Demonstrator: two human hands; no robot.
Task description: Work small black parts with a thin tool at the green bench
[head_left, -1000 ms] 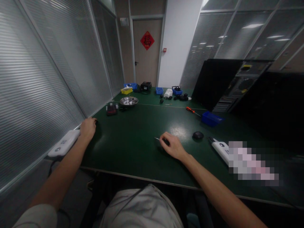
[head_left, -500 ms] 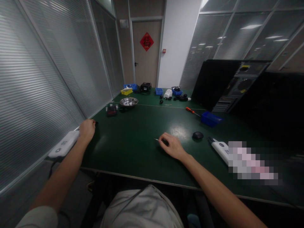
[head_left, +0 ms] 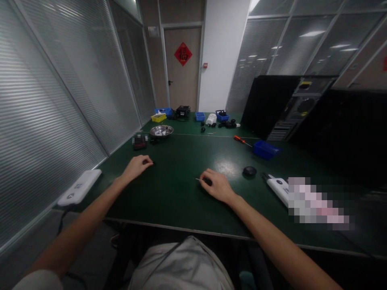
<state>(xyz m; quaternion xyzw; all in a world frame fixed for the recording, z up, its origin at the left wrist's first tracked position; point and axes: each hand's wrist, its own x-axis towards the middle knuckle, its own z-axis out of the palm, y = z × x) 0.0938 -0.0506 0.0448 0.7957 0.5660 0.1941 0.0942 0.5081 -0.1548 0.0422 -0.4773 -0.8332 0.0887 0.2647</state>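
My left hand (head_left: pixel 137 166) is held over the left side of the green table (head_left: pixel 175 193), its fingers pinched on a small black piece (head_left: pixel 153 162) too small to name. My right hand (head_left: pixel 217 186) rests near the middle of the table, closed around a thin tool with a bare metal tip (head_left: pixel 197 179) that points left; its dark handle is mostly hidden in the palm. To the right of that hand lies a round black object (head_left: pixel 249 171).
An orange-handled screwdriver (head_left: pixel 238 139) lies beside a blue bin (head_left: pixel 266 150). A metal bowl (head_left: pixel 161 131) holds small parts at the back left. White devices lie at the left (head_left: pixel 80 187) and right (head_left: pixel 278 188). Computer cases (head_left: pixel 272 104) stand at the right.
My left hand has moved right, away from the white device at the left edge, with the small black piece in its fingers. My right hand has stayed nearly in place.
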